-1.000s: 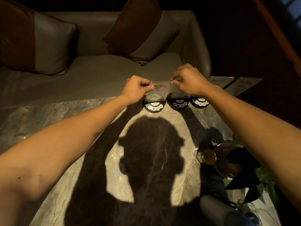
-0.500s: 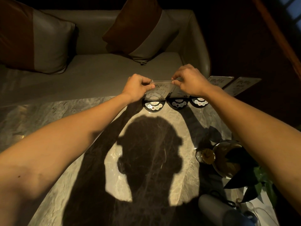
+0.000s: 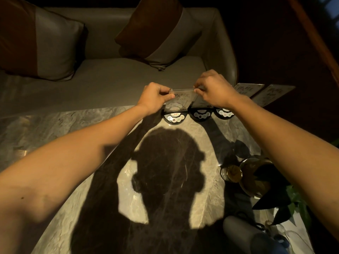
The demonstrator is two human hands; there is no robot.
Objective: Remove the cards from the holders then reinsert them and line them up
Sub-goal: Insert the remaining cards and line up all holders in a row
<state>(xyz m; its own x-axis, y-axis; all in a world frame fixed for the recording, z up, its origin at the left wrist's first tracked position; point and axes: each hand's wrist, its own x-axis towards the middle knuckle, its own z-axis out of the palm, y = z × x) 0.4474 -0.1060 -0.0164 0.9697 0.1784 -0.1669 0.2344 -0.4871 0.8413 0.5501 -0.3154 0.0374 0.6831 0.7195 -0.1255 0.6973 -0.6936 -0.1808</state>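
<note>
Head view — left hand (image 3: 155,97) and right hand (image 3: 213,91) each pinch a top corner of the clear card (image 3: 178,99), fingers closed on it, thumbs in front. Two-corner hold keeps it square over the leftmost holder (image 3: 174,118) slot; whether it's seated, can't tell. Two more holders sit right — loose cards (image 3: 264,93) lie beyond on the marble table (image 3: 55,129).

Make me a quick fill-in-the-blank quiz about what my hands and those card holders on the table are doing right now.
1. Both hands pinch the top edge of the clear plastic card above the ____ most round black holder.
2. ____ round black holders stand in a row.
3. The holders stand on a ____ tabletop.
4. The left hand and right hand hold ____ card.

Missing: left; three; marble; one
</note>
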